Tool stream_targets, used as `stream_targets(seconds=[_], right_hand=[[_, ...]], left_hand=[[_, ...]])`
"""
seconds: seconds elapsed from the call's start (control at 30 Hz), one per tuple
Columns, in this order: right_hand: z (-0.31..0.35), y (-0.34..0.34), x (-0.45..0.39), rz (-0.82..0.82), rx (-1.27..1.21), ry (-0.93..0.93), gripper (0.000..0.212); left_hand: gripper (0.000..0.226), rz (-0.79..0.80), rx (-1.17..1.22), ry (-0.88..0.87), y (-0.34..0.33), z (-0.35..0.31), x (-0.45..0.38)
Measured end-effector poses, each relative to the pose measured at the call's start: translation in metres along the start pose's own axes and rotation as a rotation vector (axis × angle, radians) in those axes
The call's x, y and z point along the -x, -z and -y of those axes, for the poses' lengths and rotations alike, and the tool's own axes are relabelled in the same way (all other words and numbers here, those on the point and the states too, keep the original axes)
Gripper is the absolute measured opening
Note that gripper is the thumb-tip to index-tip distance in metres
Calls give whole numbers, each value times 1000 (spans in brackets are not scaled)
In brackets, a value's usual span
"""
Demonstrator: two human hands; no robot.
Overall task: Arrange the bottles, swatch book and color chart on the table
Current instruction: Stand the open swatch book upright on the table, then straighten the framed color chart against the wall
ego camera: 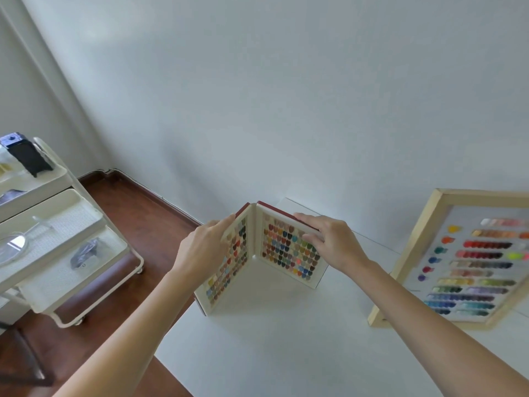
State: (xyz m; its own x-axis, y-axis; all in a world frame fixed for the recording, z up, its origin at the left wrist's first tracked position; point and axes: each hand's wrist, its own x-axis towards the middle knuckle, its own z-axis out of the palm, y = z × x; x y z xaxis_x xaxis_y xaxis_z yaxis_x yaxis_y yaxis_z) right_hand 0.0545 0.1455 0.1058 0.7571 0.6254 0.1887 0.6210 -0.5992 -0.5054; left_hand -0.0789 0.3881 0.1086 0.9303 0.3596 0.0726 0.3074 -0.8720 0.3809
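The swatch book (282, 255) stands upright and open in a V on the white table (286, 353), near its far left corner. Its red covers face the wall and its rows of coloured nail tips face me. My left hand (204, 249) grips the top edge of the left page. My right hand (329, 239) grips the top edge of the right page, fingers over the cover. The colour chart (469, 262), a wooden frame with rows of coloured swatches, leans against the wall at the right. No bottles are in view.
A white rolling cart (57, 239) stands left of the table on the wooden floor, holding a hand mirror (13, 245), a dark bundle (86, 253) and a black object (28, 159) on top. The wall rises close behind the table.
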Motion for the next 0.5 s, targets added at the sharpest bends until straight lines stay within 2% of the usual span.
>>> stream_targets(seconds=[0.2,0.5], right_hand=[[-10,35,41,-78,9,31,49],[-73,117,158,-213,34,-101,53]], left_hand=[[60,-147,45,-163,-3,-57,19],[63,-34,229,-374,-41,-181,60]])
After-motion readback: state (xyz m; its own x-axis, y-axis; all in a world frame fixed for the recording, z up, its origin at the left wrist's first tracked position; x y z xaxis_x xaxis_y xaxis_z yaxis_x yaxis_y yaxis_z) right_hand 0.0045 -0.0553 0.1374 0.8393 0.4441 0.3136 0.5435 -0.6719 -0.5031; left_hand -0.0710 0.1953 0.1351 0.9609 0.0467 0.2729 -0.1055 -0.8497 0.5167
